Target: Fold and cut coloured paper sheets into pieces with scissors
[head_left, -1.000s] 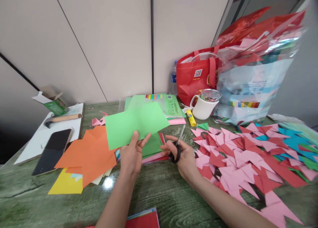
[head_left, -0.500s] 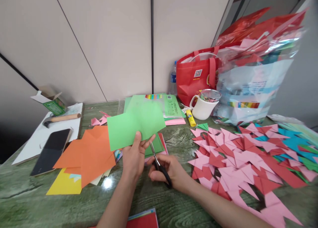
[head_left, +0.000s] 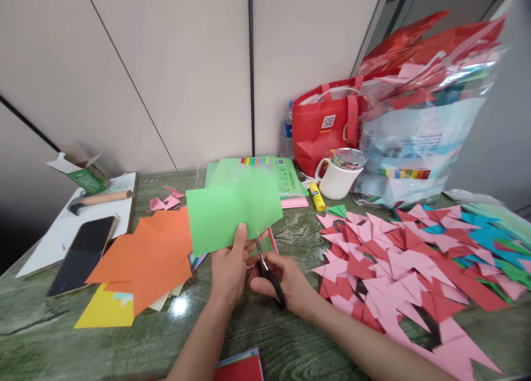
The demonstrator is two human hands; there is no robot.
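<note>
A light green sheet of paper (head_left: 224,215) with a crease is pinched in my left hand (head_left: 230,265), thumb on top and fingers beneath. My right hand (head_left: 286,278) grips black-handled scissors (head_left: 271,281). Their blades point up and away, meeting the sheet's lower edge just right of my left thumb. Whether the blades are parted is hard to make out. Left of the sheet lie orange papers (head_left: 145,256) over a yellow sheet (head_left: 105,309).
Folded pink and red paper pieces (head_left: 390,265) cover the right side. At the back stand a white mug (head_left: 335,181), a yellow glue stick (head_left: 317,197), a red bag (head_left: 323,143) and a clear plastic bag (head_left: 410,143). A phone (head_left: 83,254) and a hammer (head_left: 99,200) lie left.
My left hand has brought the green sheet slightly right and down, against the scissors' blades. The right hand has barely moved.
</note>
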